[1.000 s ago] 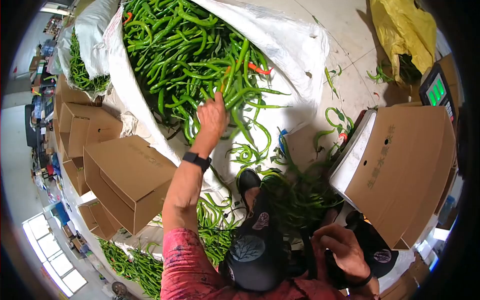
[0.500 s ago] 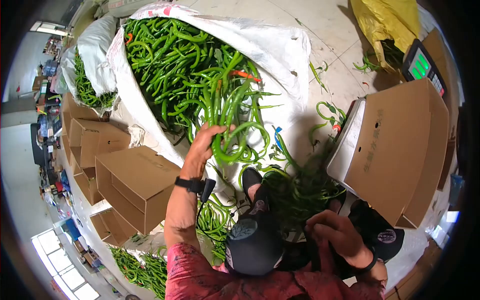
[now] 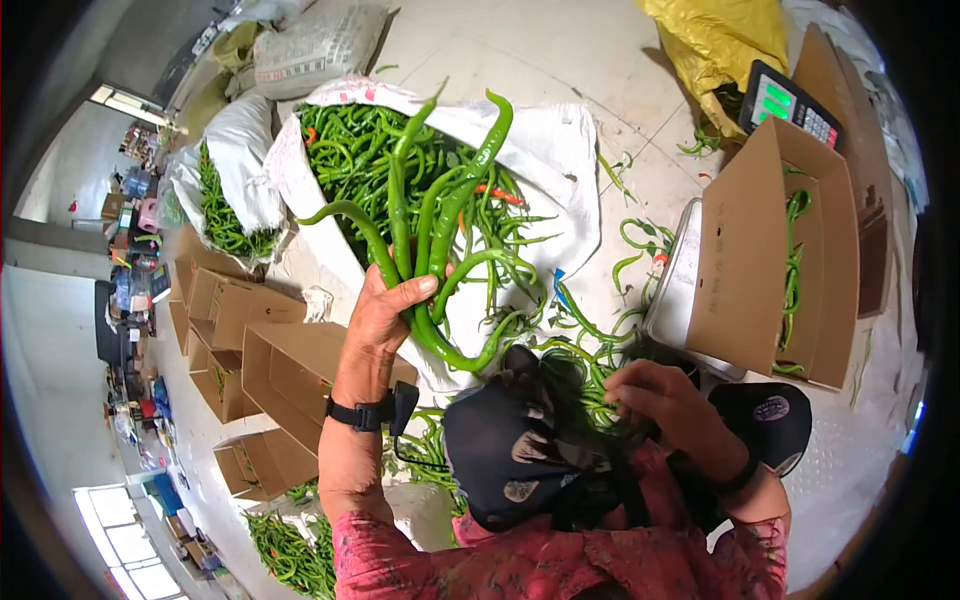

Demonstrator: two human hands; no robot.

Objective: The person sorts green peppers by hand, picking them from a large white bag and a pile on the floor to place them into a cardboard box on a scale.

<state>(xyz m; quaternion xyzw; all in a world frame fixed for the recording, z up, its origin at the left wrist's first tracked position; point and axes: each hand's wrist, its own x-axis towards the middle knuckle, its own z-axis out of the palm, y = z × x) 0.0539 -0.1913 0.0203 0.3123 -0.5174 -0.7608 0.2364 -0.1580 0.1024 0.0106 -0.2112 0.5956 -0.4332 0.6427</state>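
Observation:
My left hand [image 3: 380, 315] is closed around the lower part of several long green chili peppers [image 3: 428, 235], which fan upward from the fist; one curls round below it. They are raised in front of a white woven sack [image 3: 545, 150], whose open mouth shows a heap of green chilies [image 3: 350, 140] with a few red ones. My right hand [image 3: 665, 400] is low on the right, fingers curled, close to loose chilies on the floor and my dark-clad knee. Whether anything lies within those fingers is hidden.
On the right, a cardboard box [image 3: 745, 250] holding some chilies stands on a scale platform [image 3: 675, 285], with a lit display [image 3: 785, 105] behind. Open cardboard boxes [image 3: 290, 375] stand at left. A yellow bag [image 3: 720, 45] lies at the top; another chili sack [image 3: 235, 150] is upper left.
The chilies in my left hand have come up closer to the camera, now upright and spread. My right hand has moved up slightly. The view has shifted, showing chilies inside the right box.

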